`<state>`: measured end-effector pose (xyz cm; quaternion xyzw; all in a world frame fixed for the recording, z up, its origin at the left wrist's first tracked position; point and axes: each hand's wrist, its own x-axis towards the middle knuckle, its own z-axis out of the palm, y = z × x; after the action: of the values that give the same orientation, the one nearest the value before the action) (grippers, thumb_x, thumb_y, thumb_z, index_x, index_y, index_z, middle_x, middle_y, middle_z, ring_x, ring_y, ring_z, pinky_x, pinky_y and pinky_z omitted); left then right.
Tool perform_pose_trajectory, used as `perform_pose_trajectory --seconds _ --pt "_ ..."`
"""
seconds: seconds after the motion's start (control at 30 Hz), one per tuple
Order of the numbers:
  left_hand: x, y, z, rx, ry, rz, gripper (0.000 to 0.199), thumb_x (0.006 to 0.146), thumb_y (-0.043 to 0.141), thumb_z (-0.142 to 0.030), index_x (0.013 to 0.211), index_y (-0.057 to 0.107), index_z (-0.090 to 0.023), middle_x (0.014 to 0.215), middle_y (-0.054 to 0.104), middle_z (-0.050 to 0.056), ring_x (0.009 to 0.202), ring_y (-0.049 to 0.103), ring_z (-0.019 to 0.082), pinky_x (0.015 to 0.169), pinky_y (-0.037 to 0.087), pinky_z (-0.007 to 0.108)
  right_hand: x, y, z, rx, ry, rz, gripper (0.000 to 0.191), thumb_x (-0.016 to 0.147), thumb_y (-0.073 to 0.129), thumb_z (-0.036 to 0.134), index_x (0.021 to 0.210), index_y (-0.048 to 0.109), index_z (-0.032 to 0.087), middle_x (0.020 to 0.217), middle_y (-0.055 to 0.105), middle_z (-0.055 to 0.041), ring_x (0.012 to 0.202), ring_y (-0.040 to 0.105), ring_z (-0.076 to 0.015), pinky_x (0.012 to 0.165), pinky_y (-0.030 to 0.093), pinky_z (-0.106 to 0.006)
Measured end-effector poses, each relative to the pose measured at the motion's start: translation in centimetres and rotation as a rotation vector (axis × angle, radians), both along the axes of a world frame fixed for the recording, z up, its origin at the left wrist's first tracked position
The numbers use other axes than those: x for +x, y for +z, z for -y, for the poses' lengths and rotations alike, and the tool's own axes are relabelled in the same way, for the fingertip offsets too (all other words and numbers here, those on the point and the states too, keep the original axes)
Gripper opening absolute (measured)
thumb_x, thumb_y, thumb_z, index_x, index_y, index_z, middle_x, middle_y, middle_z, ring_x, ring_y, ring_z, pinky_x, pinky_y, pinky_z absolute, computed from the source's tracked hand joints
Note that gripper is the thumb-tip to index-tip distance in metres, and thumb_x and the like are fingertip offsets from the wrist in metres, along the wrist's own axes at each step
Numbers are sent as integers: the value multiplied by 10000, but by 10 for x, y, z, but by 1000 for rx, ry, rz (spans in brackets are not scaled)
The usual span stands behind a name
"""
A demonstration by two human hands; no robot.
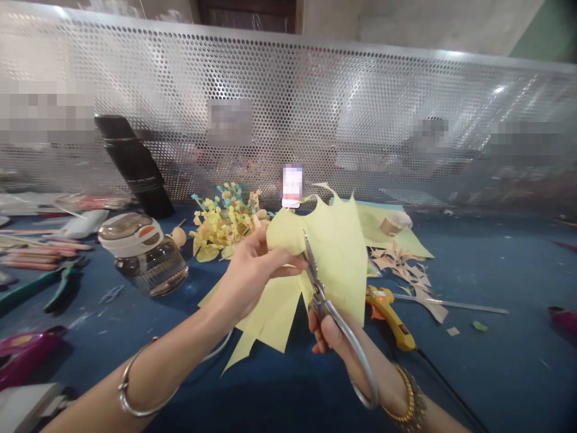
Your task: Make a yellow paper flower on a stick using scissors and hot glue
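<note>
Near the centre, a sheet of yellow paper (340,258) with a jagged, curved top edge is held up over the blue table. My left hand (255,270) pinches a rounded part of it at the left between thumb and fingers. Silver scissors (321,291) are in my right hand (331,331), their blades pointing up and lying against the paper just right of my left fingertips. Below my left hand, more yellow paper (274,307) lies with cut, pointed edges.
A lidded glass jar (151,258), a black bottle (135,165) and paper flowers (228,222) stand left. A yellow glue gun (392,316), paper scraps (406,264) and a tape roll (395,222) lie right. Behind are a lit phone (293,185) and perforated metal panel (270,78). Pliers (65,285) lie far left.
</note>
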<state>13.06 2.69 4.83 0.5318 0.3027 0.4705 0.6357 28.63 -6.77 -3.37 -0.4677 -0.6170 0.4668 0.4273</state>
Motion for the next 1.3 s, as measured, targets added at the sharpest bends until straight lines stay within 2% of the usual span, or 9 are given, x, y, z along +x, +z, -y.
perform_pose_trajectory --seconds 0.13,0.23,0.3,0.43,0.6,0.83,0.97,1.17,1.3 --pt "1 -3 0 10 11 -3 103 713 654 -131 809 648 -169 727 699 2 596 660 123 552 548 207 0 -3 -1 -8 -1 -21 458 906 352 608 852 496 177 768 454 -11 630 451 -126 618 452 -287" --pt "2 -3 -1 -11 46 27 111 691 661 -115 782 629 -170 676 658 -31 494 618 85 410 470 149 -1 -2 -2 -29 -14 -68 446 901 368 606 837 485 181 762 431 -3 636 452 -126 603 471 -281" --pt "3 -2 -2 -61 75 59 119 665 675 -100 751 616 -159 631 644 -41 454 606 68 387 444 128 -1 -1 -2 -51 -27 -102 432 902 379 599 839 481 185 767 421 -1 653 457 -130 602 484 -278" --pt "5 -3 -3 -138 128 138 168 655 715 -112 735 573 -153 651 684 -15 585 689 115 538 532 155 -1 -1 -2 -45 -16 -114 432 901 383 597 815 473 183 758 405 9 650 455 -123 602 489 -274" --pt "5 -4 -1 -95 98 170 239 682 700 -87 895 619 -160 842 730 18 747 708 141 668 562 194 0 -1 -2 -47 -11 -114 421 909 387 581 834 486 179 766 409 7 653 456 -121 611 490 -276" --pt "7 -9 -1 -94 104 147 157 701 749 -210 820 670 -145 744 704 0 579 656 96 569 554 185 -2 0 0 -31 12 -139 416 909 380 581 820 479 187 779 416 -3 651 444 -128 611 498 -288" --pt "7 -11 2 -45 125 132 228 687 753 -221 892 672 -161 827 725 33 622 677 139 588 570 233 -2 0 1 -40 20 -161 430 915 356 585 802 470 185 774 427 -8 637 443 -125 610 499 -287" --pt "9 -12 5 7 137 109 243 687 748 -194 909 655 -159 840 719 32 655 667 133 602 565 215 -1 3 0 -34 16 -133 497 893 331 639 791 495 182 649 420 19 557 454 -129 582 496 -312" --pt "8 -11 7 19 127 99 264 701 741 -190 943 638 -167 901 716 37 751 671 154 644 573 230 -2 3 1 -18 13 -127 517 878 333 662 769 491 182 625 404 25 532 440 -128 542 490 -309"
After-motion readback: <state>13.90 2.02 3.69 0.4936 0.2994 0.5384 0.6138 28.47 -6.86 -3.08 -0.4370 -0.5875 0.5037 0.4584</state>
